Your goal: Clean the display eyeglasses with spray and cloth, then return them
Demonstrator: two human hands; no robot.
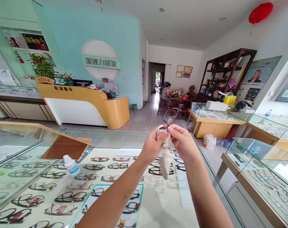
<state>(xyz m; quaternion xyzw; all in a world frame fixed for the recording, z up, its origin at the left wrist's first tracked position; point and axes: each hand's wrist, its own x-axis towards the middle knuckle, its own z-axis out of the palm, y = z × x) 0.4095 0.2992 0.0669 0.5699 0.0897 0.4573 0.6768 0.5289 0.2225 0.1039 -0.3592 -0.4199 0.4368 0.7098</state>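
Observation:
A pair of glasses (170,117) with a dark frame is held up over the glass counter, one lens rising above my hands. My left hand (154,141) is closed round a pale cleaning cloth (165,161) that wraps the lower lens and hangs down below the fingers. At the middle of the frame, the thumb and fingers of my right hand (182,137) pinch the glasses. To the left, a small white bottle with a blue label (71,165) stands on the glass top.
Rows of spectacles (117,166) lie inside the glass display counter (158,202) beneath my arms. A brown-faced mirror or panel (65,147) stands at its left. Further display cases (258,180) line the right. A yellow-and-white reception desk (79,107) and a seated person (166,93) are farther back.

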